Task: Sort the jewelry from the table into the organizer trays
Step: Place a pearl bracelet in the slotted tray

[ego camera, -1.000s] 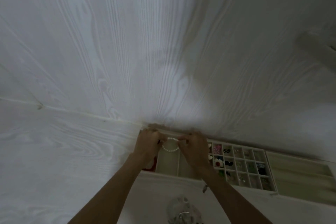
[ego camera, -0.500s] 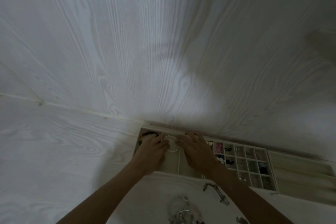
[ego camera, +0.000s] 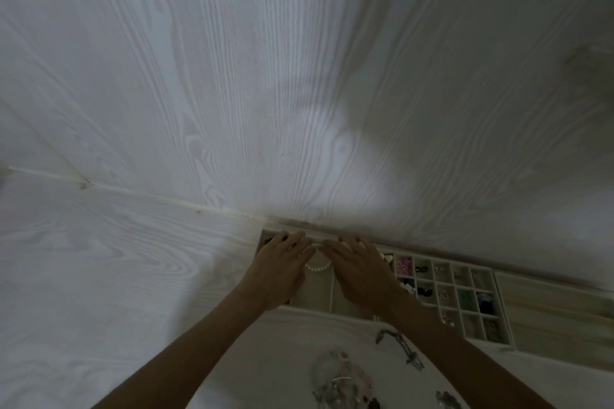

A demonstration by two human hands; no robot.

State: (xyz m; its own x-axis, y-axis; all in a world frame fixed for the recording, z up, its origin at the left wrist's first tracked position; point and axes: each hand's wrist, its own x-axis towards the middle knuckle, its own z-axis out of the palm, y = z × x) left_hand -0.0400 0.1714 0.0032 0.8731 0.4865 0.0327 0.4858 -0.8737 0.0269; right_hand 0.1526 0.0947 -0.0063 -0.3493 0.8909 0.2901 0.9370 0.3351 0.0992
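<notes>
Both hands lie flat over the near-centre of the lower frame, fingers straight and pointing away from the camera. The left hand (ego camera: 282, 267) and the right hand (ego camera: 360, 271) press lightly from either side on a small ring-shaped bracelet of white pearl-like beads (ego camera: 317, 262); neither pinches it, and the fingertips hide part of the loop.

The bracelet rests in a long compartment of a cream, fabric-lined organizer tray (ego camera: 315, 292), against the back wall at lower centre. Whether the whole loop sits inside that one compartment I cannot tell, since the hands cover its edges.

To the right is a second cream tray divided into small square cells (ego camera: 442, 289), several holding small dark, pink and green pieces. Further right lies a pale tray with long plain slots (ego camera: 548, 302).

At the bottom of the frame, on the white table (ego camera: 265, 359), a tangled heap of silvery chains and trinkets (ego camera: 339, 382) waits unsorted, with a dark metal chain (ego camera: 402, 349) beside it.

The risks, as I judge them: the bracelet could straddle a divider and spring out when the hands lift, or a finger could catch a bead and drag it along. The right forearm passes above the loose chain and could sweep it.
</notes>
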